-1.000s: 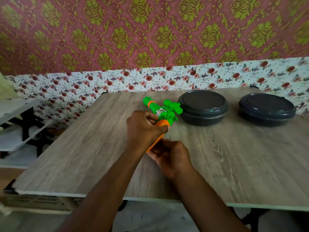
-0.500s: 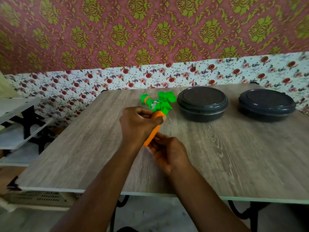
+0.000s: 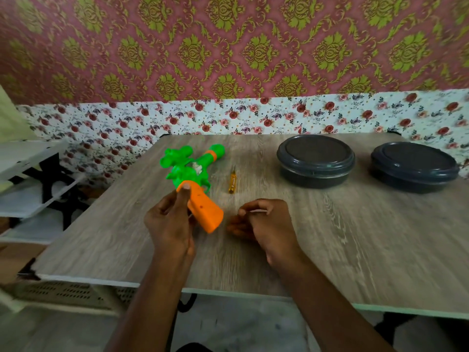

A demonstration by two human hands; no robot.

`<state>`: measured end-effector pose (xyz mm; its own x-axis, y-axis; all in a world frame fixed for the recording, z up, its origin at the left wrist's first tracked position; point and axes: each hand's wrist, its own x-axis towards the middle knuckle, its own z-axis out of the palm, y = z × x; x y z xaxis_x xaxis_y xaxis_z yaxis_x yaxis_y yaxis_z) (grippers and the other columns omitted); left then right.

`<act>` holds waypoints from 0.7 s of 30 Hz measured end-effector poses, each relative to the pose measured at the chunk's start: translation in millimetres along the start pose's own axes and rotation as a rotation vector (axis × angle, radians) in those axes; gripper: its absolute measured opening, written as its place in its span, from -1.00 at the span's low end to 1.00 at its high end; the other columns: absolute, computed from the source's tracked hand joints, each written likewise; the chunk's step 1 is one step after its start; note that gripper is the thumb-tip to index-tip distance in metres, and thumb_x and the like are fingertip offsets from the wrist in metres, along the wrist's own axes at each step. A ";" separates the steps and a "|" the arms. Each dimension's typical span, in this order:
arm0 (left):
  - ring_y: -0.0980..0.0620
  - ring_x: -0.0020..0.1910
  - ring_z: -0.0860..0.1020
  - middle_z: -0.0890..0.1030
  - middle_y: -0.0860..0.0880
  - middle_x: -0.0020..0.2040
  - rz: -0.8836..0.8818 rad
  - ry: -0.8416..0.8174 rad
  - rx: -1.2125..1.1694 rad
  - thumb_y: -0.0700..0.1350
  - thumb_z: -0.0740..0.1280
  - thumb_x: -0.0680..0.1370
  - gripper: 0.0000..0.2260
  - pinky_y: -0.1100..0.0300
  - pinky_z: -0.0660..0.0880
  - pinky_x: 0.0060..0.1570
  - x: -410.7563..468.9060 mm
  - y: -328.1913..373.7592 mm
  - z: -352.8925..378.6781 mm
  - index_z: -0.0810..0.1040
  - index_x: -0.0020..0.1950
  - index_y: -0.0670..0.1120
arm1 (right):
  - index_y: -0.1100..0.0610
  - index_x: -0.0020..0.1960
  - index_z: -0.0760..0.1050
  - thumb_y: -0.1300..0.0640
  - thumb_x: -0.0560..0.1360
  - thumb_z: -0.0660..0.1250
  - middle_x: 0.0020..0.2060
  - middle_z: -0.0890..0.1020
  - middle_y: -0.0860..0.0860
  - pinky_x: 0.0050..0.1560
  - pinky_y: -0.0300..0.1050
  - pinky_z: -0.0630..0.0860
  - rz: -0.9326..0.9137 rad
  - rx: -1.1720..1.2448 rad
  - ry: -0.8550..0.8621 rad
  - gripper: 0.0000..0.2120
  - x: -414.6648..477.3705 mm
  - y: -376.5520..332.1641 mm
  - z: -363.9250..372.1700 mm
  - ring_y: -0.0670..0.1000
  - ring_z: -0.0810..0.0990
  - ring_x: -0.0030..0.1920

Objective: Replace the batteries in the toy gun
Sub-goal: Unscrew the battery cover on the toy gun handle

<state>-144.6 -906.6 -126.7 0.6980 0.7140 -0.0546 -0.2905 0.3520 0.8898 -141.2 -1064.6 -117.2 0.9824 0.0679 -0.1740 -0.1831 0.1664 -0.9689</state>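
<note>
The toy gun [image 3: 195, 179] has a green body and an orange handle, with its barrel pointing away toward the wall. My left hand [image 3: 170, 222] grips the orange handle, thumb lying along its top near the green body. My right hand [image 3: 264, 222] hovers just right of the handle's butt with fingers curled; whether it holds something small is unclear. A small yellow-handled screwdriver [image 3: 232, 181] lies on the wooden table [image 3: 330, 237] to the right of the gun.
Two dark round lidded containers [image 3: 315, 160] [image 3: 414, 166] stand at the back right of the table. A white shelf rack [image 3: 30, 179] stands off the table's left side. The table's front edge runs just below my wrists.
The gun has been turned so its handle side faces up and the barrel swings right. My right hand has come off the handle and moved right. The screwdriver is now in sight.
</note>
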 end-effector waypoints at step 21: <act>-0.08 -0.08 0.66 0.64 -0.24 -0.03 -0.185 -0.109 0.050 -0.22 0.31 0.66 -0.83 0.00 0.70 -0.23 18.8 -3.0 -16.8 0.55 0.12 -0.35 | -0.04 -0.25 0.36 -0.14 0.55 0.41 -0.26 0.55 -0.03 -0.25 -0.10 0.49 -0.506 -1.245 -0.202 -0.67 12.5 4.5 -49.4 -0.01 0.55 -0.22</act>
<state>-141.6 -884.1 -138.0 0.8040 0.5692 -0.1720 -0.1202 0.4388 0.8905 -127.9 -1111.7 -132.4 0.8891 0.4250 0.1697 0.4534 -0.7678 -0.4526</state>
